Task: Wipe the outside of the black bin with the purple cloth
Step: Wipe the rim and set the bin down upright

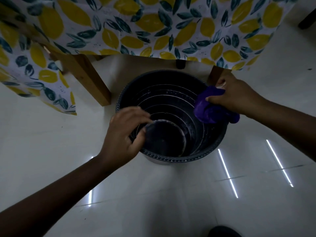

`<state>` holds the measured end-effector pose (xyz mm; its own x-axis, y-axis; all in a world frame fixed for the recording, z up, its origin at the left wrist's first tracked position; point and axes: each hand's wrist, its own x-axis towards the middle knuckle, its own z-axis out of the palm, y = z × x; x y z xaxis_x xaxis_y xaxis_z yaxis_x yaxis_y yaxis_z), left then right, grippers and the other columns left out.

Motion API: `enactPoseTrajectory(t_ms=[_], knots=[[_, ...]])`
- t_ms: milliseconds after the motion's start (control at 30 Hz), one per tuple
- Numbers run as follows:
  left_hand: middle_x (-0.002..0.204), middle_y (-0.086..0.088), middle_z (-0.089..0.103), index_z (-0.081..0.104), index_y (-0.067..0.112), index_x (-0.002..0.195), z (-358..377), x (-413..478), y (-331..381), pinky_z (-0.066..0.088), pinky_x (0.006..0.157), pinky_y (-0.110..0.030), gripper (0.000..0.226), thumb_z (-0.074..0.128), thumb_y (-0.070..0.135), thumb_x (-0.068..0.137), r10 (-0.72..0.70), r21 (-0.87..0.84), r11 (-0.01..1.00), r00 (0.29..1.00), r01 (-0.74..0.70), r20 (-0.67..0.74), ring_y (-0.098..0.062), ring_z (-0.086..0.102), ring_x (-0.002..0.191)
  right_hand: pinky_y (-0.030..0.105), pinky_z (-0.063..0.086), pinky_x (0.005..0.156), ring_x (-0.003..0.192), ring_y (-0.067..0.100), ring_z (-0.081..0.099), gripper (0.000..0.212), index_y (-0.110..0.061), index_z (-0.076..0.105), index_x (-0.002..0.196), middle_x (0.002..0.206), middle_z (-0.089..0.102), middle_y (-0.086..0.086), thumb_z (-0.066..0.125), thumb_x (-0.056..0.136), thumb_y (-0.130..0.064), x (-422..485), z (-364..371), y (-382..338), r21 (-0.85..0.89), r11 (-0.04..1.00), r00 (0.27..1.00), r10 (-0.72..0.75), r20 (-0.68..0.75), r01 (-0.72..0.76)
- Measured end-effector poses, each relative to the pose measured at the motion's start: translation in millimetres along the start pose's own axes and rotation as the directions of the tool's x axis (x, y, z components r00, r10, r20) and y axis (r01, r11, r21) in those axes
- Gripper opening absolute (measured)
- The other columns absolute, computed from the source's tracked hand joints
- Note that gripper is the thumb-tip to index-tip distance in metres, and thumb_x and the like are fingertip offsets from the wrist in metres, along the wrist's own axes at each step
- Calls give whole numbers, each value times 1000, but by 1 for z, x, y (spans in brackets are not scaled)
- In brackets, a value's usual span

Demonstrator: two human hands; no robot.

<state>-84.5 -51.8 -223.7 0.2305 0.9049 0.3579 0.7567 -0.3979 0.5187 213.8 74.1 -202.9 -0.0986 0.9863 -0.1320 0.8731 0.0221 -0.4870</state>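
Observation:
The black bin (171, 93) stands upright on the pale tiled floor, seen from above with its ribbed inside showing. My left hand (123, 132) grips the bin's near-left rim, thumb inside and fingers over the edge. My right hand (234, 96) holds the bunched purple cloth (210, 110) against the bin's right rim. The cloth drapes over the rim, partly inside and partly outside. The bin's outer wall is mostly hidden from this angle.
A table with a lemon-print cloth (136, 28) hangs just behind the bin. Its wooden legs (89, 77) stand left of the bin, and another leg (217, 76) at the back right. Glossy floor tiles (171, 194) lie in front. A dark object (224, 231) sits at the bottom edge.

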Motion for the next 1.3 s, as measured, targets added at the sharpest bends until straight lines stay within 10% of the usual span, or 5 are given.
enactPoseTrajectory(t_ms=[233,467,967,1300], knots=[[162,4,-7,4,18,154,5,-2,4,5,117,-27,88,62,32,89,-438,74,898,898,434,44,-12,-4,149,33,46,85,103,22,54,58,-15,51,119,120,56,8,78,72,-35,7,3,-2,191,979,996,84,-34,-76],[162,-2,6,8,17,153,9,-3,-4,22,112,-51,88,59,46,87,-505,282,831,863,480,19,-27,13,144,36,50,80,92,20,56,64,-17,55,118,107,54,3,70,70,-57,2,-14,-18,188,971,975,111,190,-147],[148,-13,36,29,9,146,19,23,-17,30,104,-49,78,60,45,84,-500,447,754,862,480,-82,-33,35,131,34,39,64,89,33,53,54,-5,50,104,101,54,18,64,80,-51,26,5,-35,-237,971,998,-15,63,29],[153,-13,34,30,7,147,-11,91,-7,27,117,-43,86,51,63,85,-387,367,882,900,296,201,-28,30,142,42,49,85,105,32,54,46,-7,55,121,123,55,16,59,88,-39,45,-7,-96,-202,929,946,-280,161,310]])
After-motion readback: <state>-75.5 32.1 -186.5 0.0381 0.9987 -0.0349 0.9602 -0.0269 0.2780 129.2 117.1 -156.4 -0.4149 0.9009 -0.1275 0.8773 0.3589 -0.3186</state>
